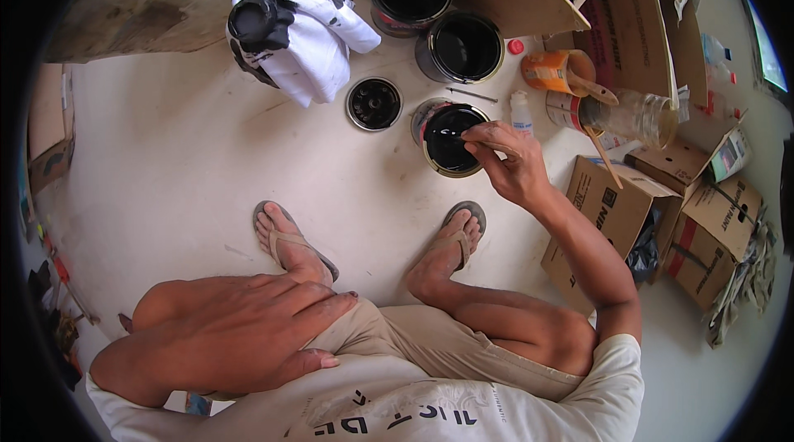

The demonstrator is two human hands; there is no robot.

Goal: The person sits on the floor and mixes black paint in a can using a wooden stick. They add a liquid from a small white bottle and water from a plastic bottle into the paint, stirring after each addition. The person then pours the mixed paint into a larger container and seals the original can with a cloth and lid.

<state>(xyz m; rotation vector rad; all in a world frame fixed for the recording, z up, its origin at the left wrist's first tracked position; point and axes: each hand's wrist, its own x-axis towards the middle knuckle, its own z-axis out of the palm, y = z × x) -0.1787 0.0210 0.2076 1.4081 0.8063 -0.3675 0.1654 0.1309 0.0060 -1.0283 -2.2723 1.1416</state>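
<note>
My right hand is over an open paint can filled with black paint. Its fingertips are pinched together at the can's right rim. What they hold is thin and mostly hidden by the fingers, so I cannot make it out. Across my left thigh lies my left hand, its fingers stretched out and holding nothing. To the left of the can is a round lid smeared with black. Farther off, a white and black figure stands on the floor. A thin rod lies just beyond the can.
Two larger cans of black paint, one far and one nearer, stand behind. To the right are an orange container, a brush, a glass jar, a small white bottle and cardboard boxes. My sandalled feet flank the floor before me.
</note>
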